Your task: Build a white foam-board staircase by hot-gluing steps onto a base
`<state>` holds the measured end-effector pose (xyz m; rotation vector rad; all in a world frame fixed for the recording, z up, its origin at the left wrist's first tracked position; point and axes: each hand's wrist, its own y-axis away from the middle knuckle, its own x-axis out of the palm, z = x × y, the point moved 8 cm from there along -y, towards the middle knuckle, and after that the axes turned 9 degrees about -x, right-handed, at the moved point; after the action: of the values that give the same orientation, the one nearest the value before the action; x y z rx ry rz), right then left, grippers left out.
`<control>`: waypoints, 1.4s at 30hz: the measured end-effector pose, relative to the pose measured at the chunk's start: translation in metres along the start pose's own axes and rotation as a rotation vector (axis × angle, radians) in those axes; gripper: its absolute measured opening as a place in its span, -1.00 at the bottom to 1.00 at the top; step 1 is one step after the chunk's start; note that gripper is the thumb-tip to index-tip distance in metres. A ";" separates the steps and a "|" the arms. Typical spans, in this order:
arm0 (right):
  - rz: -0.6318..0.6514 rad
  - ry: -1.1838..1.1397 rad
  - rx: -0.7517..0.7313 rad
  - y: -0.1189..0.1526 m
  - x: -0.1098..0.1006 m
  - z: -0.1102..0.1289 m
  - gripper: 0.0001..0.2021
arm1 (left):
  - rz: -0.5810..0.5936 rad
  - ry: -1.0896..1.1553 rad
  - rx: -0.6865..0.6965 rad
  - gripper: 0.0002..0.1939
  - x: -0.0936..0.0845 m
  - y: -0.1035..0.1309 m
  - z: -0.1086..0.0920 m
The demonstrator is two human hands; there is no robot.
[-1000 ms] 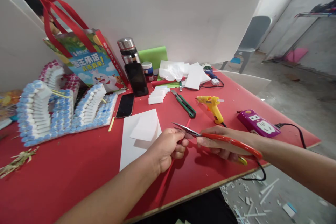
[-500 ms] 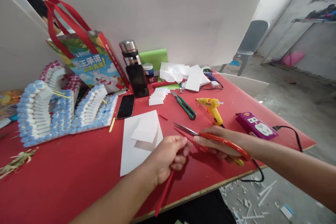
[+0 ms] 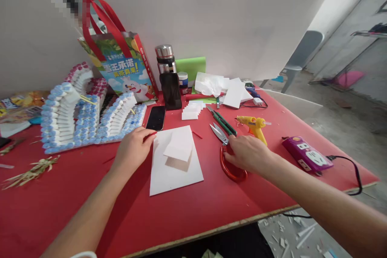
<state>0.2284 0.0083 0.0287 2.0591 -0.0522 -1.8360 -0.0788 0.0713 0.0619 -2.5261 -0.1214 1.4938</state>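
My left hand (image 3: 135, 150) is closed at the left edge of a white foam sheet (image 3: 178, 179), pinching a thin red strip (image 3: 153, 133) whose tip shows at the fingertips. A smaller folded white piece (image 3: 179, 145) rests on that sheet. On the right, my right hand (image 3: 249, 151) has its fingers around the handle of red-handled scissors (image 3: 224, 139), which lie on the table with the blades slightly apart. Just behind the scissors lies a green utility knife (image 3: 225, 121). A short red strip (image 3: 197, 134) lies right of the sheet.
A yellow glue gun (image 3: 254, 125) and a purple power socket (image 3: 308, 154) with a cord lie at the right. Phones (image 3: 156, 118), a flask (image 3: 165, 58) and a printed bag (image 3: 123, 68) stand or lie behind. Blue-and-white models (image 3: 87, 125) occupy the left.
My left hand moved left and away from the scissors with the red strip. My right hand lowered the scissors onto the table beside the knife. The view shifted slightly.
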 end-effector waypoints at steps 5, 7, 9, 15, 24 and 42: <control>-0.099 -0.094 -0.053 -0.017 -0.037 0.017 -0.75 | -0.015 0.014 0.071 -0.65 0.043 0.001 0.018; -0.195 -0.208 -0.094 -0.034 -0.046 0.030 -0.78 | -0.045 0.024 0.087 -0.65 0.046 0.004 0.020; -0.206 -0.263 -0.122 -0.056 -0.042 0.041 -0.84 | -0.073 0.028 0.100 -0.65 0.044 0.007 0.019; -0.189 -0.359 -0.117 -0.096 -0.020 0.043 -0.94 | -0.179 0.061 0.131 -0.67 0.021 0.025 0.004; -0.318 -0.818 -0.187 -0.020 -0.008 0.051 -0.97 | 0.075 0.274 -0.021 -0.79 0.024 0.079 -0.018; -0.515 -0.977 -0.378 0.009 0.015 0.104 -0.93 | 0.095 0.592 0.000 -0.86 0.046 0.111 -0.055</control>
<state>0.1322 -0.0305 0.0095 0.8201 0.5591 -2.7222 -0.0121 -0.0360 0.0240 -2.8817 0.0906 0.7118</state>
